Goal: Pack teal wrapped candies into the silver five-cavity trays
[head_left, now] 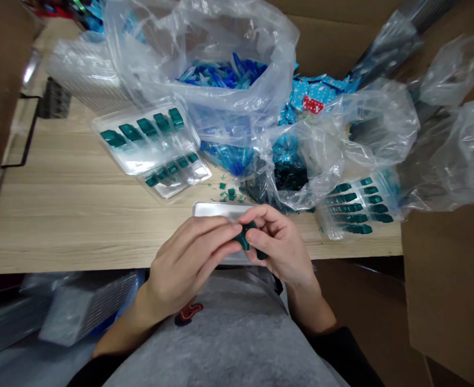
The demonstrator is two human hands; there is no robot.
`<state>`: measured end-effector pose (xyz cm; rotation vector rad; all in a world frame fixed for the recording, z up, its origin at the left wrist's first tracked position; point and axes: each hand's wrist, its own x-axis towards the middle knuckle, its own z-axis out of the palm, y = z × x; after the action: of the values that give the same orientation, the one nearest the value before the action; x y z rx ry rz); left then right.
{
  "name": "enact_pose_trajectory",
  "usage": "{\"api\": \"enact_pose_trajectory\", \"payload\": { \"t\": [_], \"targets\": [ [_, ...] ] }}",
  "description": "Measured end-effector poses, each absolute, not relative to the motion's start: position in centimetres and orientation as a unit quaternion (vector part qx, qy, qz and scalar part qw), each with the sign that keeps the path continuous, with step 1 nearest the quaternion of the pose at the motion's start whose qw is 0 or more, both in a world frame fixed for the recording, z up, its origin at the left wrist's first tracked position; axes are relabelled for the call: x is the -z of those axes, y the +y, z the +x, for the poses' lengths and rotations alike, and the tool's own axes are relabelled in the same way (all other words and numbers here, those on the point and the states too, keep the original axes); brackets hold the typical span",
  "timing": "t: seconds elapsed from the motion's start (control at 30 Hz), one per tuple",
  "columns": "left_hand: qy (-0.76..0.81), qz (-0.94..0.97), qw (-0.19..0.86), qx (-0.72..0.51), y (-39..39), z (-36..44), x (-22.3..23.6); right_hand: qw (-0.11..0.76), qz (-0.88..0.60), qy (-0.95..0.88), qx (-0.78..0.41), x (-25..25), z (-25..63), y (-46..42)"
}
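the left hand (184,263) and right hand (279,244) are together above the table's front edge, their fingertips (233,231) pinching a dark teal piece (245,236) between them. it looks like moulded plastic, though the fingers hide too much to be sure of its shape. a shallow metal tray (216,211) lies just beneath the hands.

judging by how things lie, the work looks only partly done: rows of glossy teal pieces remain seated in a clear blister tray (140,137) and in a second blister tray (355,207) at the right, while a small spill of green fragments (224,192) sits loose on the pale wood-grain table (79,226). a crinkly polythene bag (237,91) still holds a heap of slender blue pieces (224,75) (a good many, all jumbled together). beyond it lie shiny blue patterned packets (309,94), half lost behind more loose polythene. brown cardboard box flaps (446,279) close in the right side of the view.
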<state>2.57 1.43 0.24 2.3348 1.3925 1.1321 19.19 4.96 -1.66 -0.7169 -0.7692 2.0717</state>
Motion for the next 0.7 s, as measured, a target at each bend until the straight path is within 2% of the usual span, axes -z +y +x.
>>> {"api": "enact_pose_trajectory", "payload": {
  "t": [0.23, 0.53, 0.7],
  "targets": [
    [0.438, 0.839, 0.032, -0.322, 0.9, 2.2, -0.5, 0.423, -0.323, -0.345, -0.773, 2.0, 18.9, 4.8],
    [0.366, 0.887, -0.079, -0.271, 1.5, 1.8, 0.0, 0.427, -0.312, -0.321, -0.786, 2.9, 18.9, 4.1],
    [0.385, 0.863, -0.016, -0.328, 1.8, 1.7, 0.8, 0.427, -0.294, -0.303, -0.799, 2.8, 18.4, 3.7]
  ]
}}
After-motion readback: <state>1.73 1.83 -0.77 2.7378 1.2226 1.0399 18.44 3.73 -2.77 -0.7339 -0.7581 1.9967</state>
